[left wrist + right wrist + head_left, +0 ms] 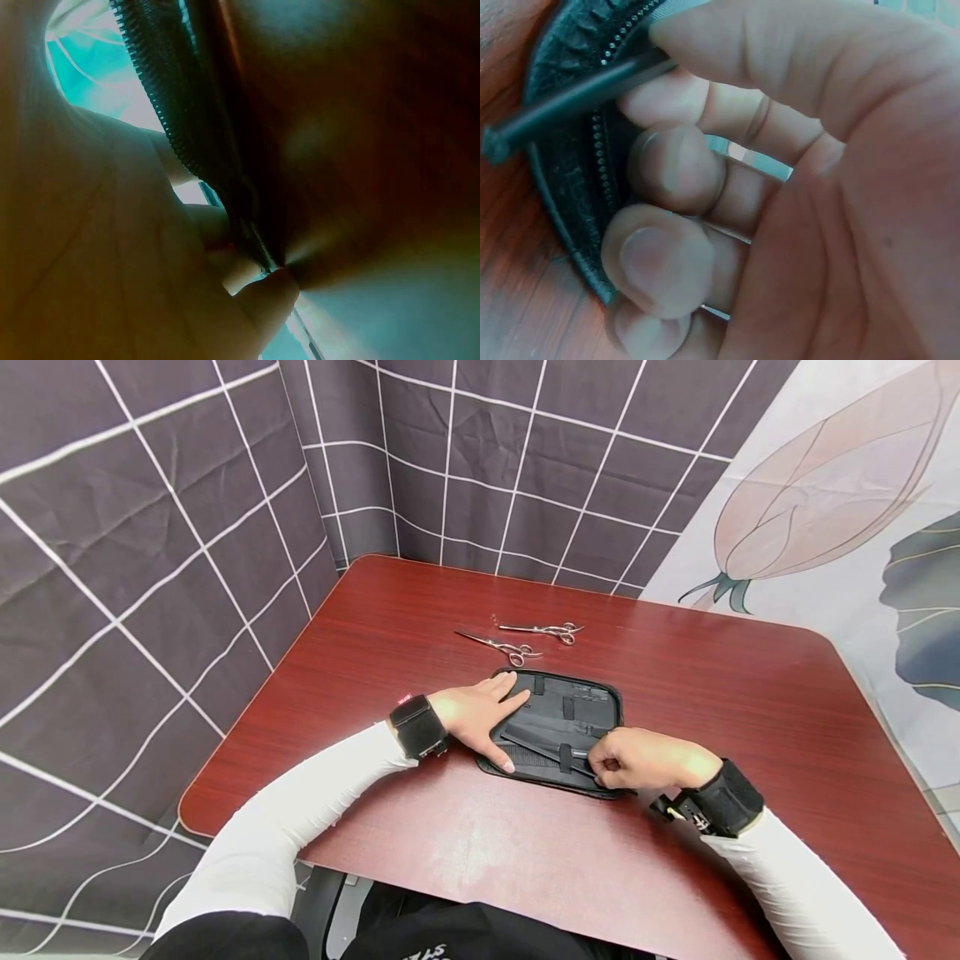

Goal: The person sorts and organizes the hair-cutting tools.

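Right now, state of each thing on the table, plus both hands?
Case, unzipped, open
Comb, lying in the case
Black rod, end protruding past case edge
Left hand, fingers spread on case
Right hand, pinching black rod
Nearer scissors, look closed
Farther scissors, look closed

On the surface (420, 606), two pairs of scissors (501, 647) lie far of the case (547, 714), a comb (528, 757) in its near half

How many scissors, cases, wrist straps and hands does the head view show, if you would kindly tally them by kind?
Scissors: 2
Case: 1
Wrist straps: 2
Hands: 2
Total: 7
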The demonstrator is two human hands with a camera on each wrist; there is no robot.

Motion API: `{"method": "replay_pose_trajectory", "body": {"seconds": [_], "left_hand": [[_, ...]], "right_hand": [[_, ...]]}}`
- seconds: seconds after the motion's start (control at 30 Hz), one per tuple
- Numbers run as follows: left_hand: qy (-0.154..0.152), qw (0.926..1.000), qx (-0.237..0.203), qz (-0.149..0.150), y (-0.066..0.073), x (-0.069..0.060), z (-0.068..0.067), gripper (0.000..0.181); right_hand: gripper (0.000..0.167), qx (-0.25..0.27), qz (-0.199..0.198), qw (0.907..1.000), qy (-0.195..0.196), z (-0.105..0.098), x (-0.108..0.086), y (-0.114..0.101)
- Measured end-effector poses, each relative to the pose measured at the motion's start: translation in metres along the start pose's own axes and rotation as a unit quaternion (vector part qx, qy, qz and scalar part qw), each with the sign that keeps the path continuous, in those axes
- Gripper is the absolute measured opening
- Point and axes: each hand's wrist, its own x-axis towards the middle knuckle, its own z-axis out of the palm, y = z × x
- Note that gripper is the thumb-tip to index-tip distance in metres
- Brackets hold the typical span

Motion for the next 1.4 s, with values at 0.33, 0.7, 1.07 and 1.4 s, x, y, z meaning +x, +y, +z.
{"method": "replay_pose_trajectory", "body": {"seconds": [0.33,0.7,1.07,1.4], "left_hand": [[-0.001,1.0,0.0,-0.001,0.0,0.0,0.0,0.126],[-0.001,1.0,0.006,0.003,0.0,0.0,0.0,0.126],[-0.003,1.0,-0.002,0.004,0.0,0.001,0.0,0.126],[-0.001,1.0,-0.001,-0.003,-0.001,0.001,0.001,0.126]], "right_hand": [[0.033,-0.011,0.0,0.9999,0.004,0.002,0.003,0.004],[0.033,-0.009,0.008,0.9999,0.003,0.003,0.004,0.005],[0.03,-0.029,-0.012,0.9993,0.022,0.005,0.014,0.007],[0.029,-0.017,-0.012,0.9997,0.015,0.004,0.016,0.006]]}}
